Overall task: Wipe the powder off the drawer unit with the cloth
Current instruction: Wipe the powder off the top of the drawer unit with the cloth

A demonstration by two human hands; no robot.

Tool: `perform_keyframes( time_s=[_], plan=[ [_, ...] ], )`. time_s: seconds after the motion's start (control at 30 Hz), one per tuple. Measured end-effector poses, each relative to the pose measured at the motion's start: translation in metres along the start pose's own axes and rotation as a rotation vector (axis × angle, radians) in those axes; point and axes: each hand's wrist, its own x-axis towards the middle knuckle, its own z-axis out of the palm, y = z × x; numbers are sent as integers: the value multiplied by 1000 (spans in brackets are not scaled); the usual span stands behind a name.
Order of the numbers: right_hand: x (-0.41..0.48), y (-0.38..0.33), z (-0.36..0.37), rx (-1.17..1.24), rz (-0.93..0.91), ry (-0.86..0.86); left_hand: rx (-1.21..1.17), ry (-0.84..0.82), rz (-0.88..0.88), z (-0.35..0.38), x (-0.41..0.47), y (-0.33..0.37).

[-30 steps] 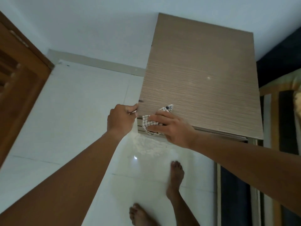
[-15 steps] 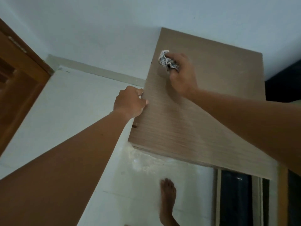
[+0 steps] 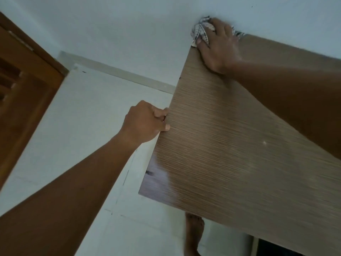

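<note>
— At the far left corner of the unit (image 3: 239, 145), against the wall (image 3: 147, 24), that's where the cloth (image 3: 200, 31) is: bunched under the right hand (image 3: 219, 47), fingers closed down over it, some of it poking past the corner.

— And the other hand?

— The left hand (image 3: 145, 122) is curled round the left edge, about halfway along, thumb on top. It grips the unit and nothing else.

— Which way does the top run from there?

— Its long side runs from that back corner down towards the person, so I'd say any stroke has to come back along it. The right hand is the one on the job; the left is nearer the body.

— Any powder left?

— Hard to say. A pale haze lies over the near half and one white speck (image 3: 264, 143) near the right arm, but it could be glare. The picture is smeared, the right side of the top is cut off, and the drawers don't show at all.
</note>
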Motion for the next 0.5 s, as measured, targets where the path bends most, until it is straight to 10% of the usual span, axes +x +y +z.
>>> perform_keyframes(
  time_s=[0.5],
  plan=[
    [-161,-102,42,-27,-154,-53,-589,-68,-180,10,-50,-28]
  ],
)
